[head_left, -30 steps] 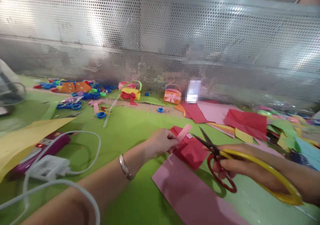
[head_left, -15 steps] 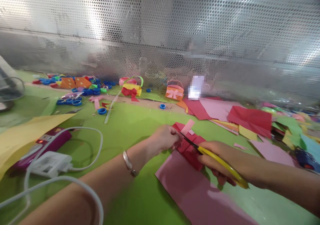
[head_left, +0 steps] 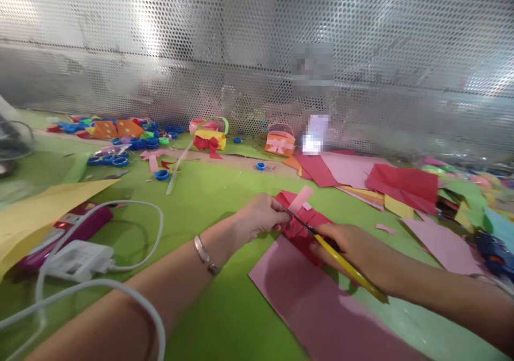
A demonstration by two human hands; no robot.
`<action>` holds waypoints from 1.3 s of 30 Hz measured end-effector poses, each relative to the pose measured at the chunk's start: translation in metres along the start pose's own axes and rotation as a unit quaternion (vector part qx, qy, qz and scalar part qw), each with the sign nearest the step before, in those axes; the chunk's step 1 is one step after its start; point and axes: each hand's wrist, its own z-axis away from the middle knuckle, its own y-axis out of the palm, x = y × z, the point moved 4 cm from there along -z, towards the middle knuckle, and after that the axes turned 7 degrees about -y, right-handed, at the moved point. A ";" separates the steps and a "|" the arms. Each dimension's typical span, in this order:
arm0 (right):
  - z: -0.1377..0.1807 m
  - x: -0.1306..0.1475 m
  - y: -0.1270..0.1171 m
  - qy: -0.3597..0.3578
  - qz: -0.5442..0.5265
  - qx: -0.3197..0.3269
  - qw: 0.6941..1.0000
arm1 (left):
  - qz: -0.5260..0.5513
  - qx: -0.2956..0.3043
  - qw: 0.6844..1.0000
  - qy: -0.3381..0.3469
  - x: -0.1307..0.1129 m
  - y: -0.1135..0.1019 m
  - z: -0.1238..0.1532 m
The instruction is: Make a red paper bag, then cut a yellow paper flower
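Head view shows the left hand (head_left: pixel 263 216) with its grip pinched on a pink strip (head_left: pixel 300 199), which stands up from a folded red paper piece (head_left: pixel 317 220) near the middle of the green counter (head_left: pixel 209 200). The right hand (head_left: pixel 355 249) has its grip clenched around the yellow-handled scissors (head_left: pixel 321 239), whose blades reach the strip's lower end just beside the left fingertips. Blur hides whether the blades have bitten through, but the strip looks whole, so the cut seems barely begun. A large pink sheet (head_left: pixel 305 296) lies beneath both hands, and an orange paper basket (head_left: pixel 278 143) stands finished by the far wall.
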 end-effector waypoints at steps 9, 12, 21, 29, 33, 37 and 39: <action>0.002 -0.003 0.004 0.025 0.011 -0.011 1.000 | 0.005 0.008 1.000 -0.002 -0.001 -0.001 -0.001; 0.003 -0.005 0.006 0.017 0.013 -0.024 0.999 | 0.004 0.013 1.000 -0.001 0.000 -0.002 -0.003; 0.003 -0.010 0.010 0.008 0.039 -0.044 0.998 | 0.009 0.010 1.000 -0.006 0.001 -0.002 -0.005; 0.003 -0.013 0.011 0.008 0.042 -0.050 0.998 | 0.024 0.025 0.999 -0.001 0.000 -0.004 -0.004; 0.004 -0.011 0.009 -0.005 0.038 -0.051 0.998 | 0.024 0.031 0.999 -0.007 -0.001 -0.004 -0.003; 0.005 -0.008 0.007 0.006 0.026 -0.054 0.998 | 0.026 0.028 0.999 -0.011 -0.002 -0.004 -0.003; 0.006 -0.005 0.008 0.012 0.033 -0.057 0.998 | 0.025 0.029 0.999 -0.012 -0.001 -0.004 -0.004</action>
